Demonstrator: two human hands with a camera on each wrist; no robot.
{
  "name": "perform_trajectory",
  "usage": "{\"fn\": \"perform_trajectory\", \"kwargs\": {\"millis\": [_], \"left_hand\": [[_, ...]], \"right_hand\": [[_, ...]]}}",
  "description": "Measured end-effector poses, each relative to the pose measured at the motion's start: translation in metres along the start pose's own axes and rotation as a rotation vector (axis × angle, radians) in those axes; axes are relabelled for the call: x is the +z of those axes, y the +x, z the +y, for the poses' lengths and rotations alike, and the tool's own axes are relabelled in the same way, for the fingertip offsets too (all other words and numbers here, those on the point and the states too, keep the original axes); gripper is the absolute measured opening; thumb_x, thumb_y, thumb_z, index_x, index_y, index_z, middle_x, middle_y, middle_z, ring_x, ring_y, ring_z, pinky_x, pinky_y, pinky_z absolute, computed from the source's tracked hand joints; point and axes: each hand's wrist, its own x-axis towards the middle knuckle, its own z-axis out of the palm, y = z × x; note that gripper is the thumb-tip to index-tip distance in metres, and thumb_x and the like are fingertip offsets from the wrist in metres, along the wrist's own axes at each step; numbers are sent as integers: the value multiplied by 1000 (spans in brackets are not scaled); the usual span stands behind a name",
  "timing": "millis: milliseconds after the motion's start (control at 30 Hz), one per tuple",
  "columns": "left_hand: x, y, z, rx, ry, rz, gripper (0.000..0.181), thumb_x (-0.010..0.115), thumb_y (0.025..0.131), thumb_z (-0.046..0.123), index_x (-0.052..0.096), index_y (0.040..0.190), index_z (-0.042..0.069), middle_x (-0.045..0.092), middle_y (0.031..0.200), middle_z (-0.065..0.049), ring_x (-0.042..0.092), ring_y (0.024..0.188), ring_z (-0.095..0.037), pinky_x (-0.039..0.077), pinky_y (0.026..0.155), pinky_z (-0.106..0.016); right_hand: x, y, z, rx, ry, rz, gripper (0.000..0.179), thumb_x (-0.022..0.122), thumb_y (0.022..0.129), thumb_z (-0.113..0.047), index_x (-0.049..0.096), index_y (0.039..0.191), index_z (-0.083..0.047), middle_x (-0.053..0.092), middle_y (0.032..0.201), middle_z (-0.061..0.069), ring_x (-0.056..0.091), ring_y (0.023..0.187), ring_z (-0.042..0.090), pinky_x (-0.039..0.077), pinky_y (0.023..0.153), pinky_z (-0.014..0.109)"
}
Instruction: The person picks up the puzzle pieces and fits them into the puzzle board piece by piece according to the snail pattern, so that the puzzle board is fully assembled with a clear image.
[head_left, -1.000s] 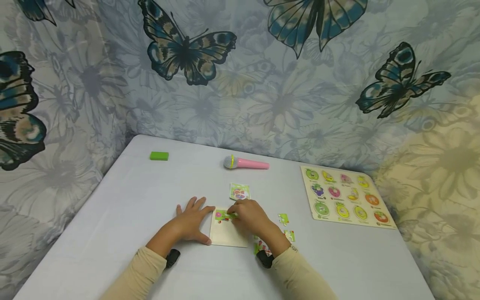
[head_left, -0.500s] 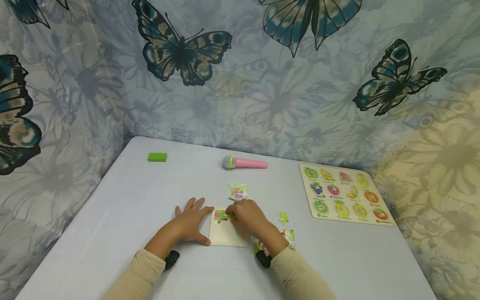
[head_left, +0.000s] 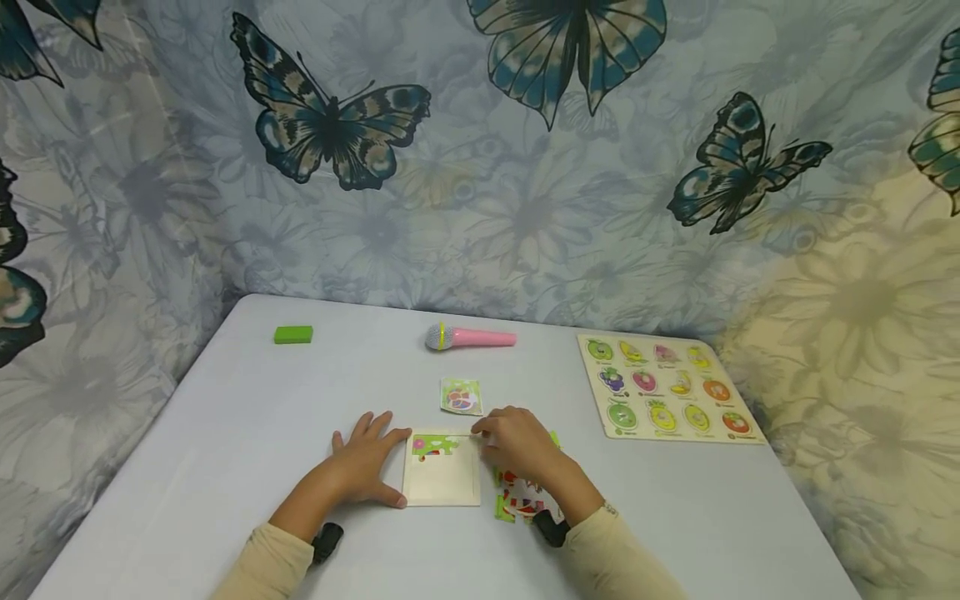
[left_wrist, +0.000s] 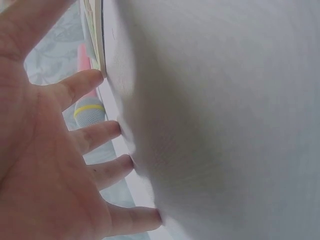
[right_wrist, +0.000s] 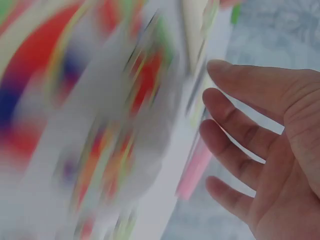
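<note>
A pale square puzzle tray (head_left: pixel 441 483) lies on the table, with joined green puzzle pieces (head_left: pixel 435 446) along its upper left. My left hand (head_left: pixel 363 462) is spread flat beside it, thumb and index finger at the left edge. In the left wrist view, the fingertips (left_wrist: pixel 127 162) rest on the white tabletop. My right hand (head_left: pixel 521 442) is over the tray's upper right corner. Its fingers are loosely bent with nothing between them, as the right wrist view shows. Below that hand lie several loose puzzle pieces (head_left: pixel 517 496), partly hidden by it and blurred in the right wrist view.
Beyond the tray lies a small square picture puzzle (head_left: pixel 461 396). A pink toy microphone (head_left: pixel 480 337) and a green block (head_left: pixel 293 334) are near the back edge. At the right is a fruit board (head_left: pixel 667 392). Patterned walls border the table.
My right hand has let go of a green puzzle piece, now in the tray's top row, and moved right. My left hand keeps its place at the tray; the head view has shifted.
</note>
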Motion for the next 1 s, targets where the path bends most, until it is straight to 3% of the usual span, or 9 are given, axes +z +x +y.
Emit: {"fn": "perform_trajectory", "kwargs": {"millis": [200, 333, 500, 1000], "left_hand": [[2, -4, -5, -7, 3, 0, 98, 92, 57, 44, 49, 141, 18, 27, 156, -20, 14, 143, -49, 12, 97, -83], [2, -5, -5, -9, -4, 2, 98, 92, 57, 43, 49, 141, 17, 27, 155, -21, 13, 143, -49, 11, 97, -83], [1, -4, -5, -4, -2, 8, 98, 92, 57, 44, 49, 141, 17, 27, 156, -21, 13, 144, -49, 12, 98, -82], [-1, 1, -4, 13, -4, 7, 96, 91, 58, 43, 49, 141, 17, 27, 156, -21, 13, 144, -48, 12, 98, -82]], "right_hand": [[-4, -27, 39, 117, -14, 18, 25, 78, 79, -9, 75, 103, -10, 71, 98, 0, 64, 92, 19, 49, 90, 42], [-8, -38, 54, 175, -46, 8, 22, 76, 80, -7, 75, 101, -11, 71, 101, 2, 65, 98, 23, 48, 93, 45], [-10, -45, 60, 226, -41, -12, 21, 77, 79, -7, 74, 99, -12, 70, 104, 3, 63, 101, 26, 45, 96, 48], [-5, -42, 69, 239, -14, -1, 22, 79, 76, -2, 74, 95, -11, 71, 104, 5, 65, 100, 25, 51, 90, 42]]}}
